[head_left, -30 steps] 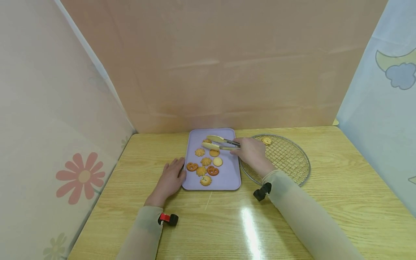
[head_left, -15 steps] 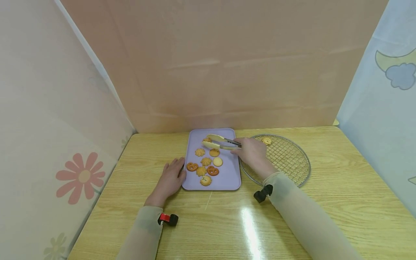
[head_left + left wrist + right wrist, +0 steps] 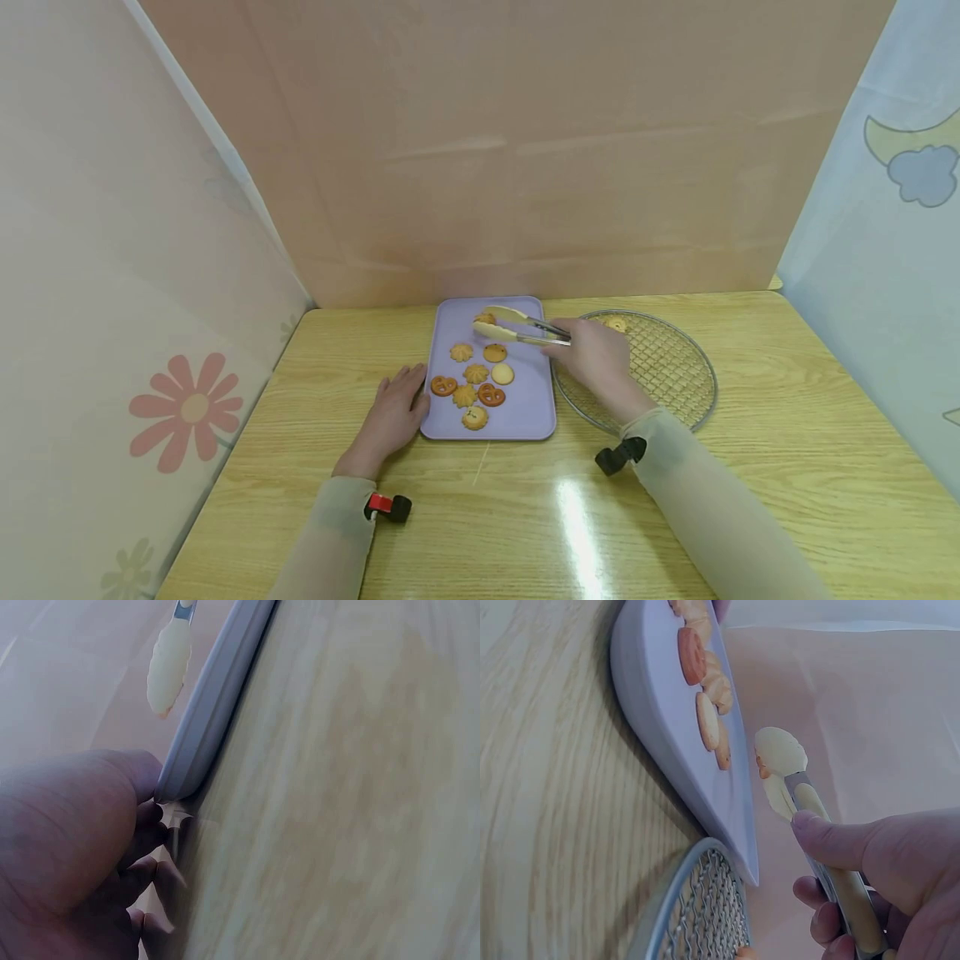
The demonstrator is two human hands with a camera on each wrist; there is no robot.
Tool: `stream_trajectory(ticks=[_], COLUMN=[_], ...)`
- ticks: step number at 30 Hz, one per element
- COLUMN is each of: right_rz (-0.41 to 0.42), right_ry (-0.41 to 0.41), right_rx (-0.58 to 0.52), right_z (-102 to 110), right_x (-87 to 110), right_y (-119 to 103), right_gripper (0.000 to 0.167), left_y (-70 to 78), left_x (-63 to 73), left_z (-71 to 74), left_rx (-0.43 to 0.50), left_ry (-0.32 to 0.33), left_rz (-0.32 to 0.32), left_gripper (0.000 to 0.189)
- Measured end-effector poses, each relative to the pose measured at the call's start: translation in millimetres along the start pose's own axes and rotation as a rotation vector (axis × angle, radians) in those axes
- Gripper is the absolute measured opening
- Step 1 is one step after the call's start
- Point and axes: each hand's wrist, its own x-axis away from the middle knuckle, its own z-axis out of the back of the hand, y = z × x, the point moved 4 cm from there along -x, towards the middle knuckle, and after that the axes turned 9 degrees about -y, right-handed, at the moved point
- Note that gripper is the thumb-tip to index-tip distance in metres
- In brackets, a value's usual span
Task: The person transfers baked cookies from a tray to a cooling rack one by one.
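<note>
Over the rack (image 3: 667,367), right hand (image 3: 596,354), fingers curled round tongs (image 3: 498,332), against the tray (image 3: 529,417), left hand (image 3: 392,408), fingers relaxed

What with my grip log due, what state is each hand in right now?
Left hand: open, touching the edge of the purple tray.
Right hand: closed on the tongs, a cookie between their tips.

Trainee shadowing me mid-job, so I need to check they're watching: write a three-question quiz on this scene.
1. Which hand holds the tongs?
2. How many pretzels lie on the tray?
3. True or false: the tongs have nothing between their tips.

Key:
1. The right hand.
2. Two.
3. False; a cookie is between them.
</note>
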Motion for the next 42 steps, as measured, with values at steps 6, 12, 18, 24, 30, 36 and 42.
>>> stream_trajectory(ticks=[6, 12, 18, 24, 30, 36, 42], right_rz=[-0.001, -0.017, -0.017, 0.001, -0.013, -0.027, -0.026], right_ry=[0.018, 0.021, 0.041, 0.06, 0.066, 0.051, 0.068], right_rx=[-0.027, -0.034, -0.043, -0.045, -0.03, -0.026, -0.02], right_z=[6, 12, 15, 20, 26, 30, 33], right_x=[8.6, 15.5, 23.2, 31.4, 40.0, 46.6, 52.4], right_y=[5, 10, 17, 22, 29, 37, 46], right_gripper=[0.059, 0.06, 0.061, 0.057, 0.058, 0.063, 0.065], left_y=[0.4, -0.4, 0.1, 1.4, 1.0, 1.3, 2.9], left_x=[0.9, 0.8, 0.9, 3.5, 2.3, 1.7, 2.9], left_z=[0.7, 0.0, -0.2, 0.4, 0.1, 0.5, 1.1], left_rx=[0.005, 0.009, 0.011, 0.027, 0.023, 0.003, -0.001], left_ry=[0.002, -0.001, 0.003, 0.036, 0.032, 0.005, 0.025], left_rz=[-0.003, -0.001, -0.005, -0.03, -0.031, -0.008, -0.02], left_gripper=[0.058, 0.058, 0.058, 0.057, 0.057, 0.058, 0.057])
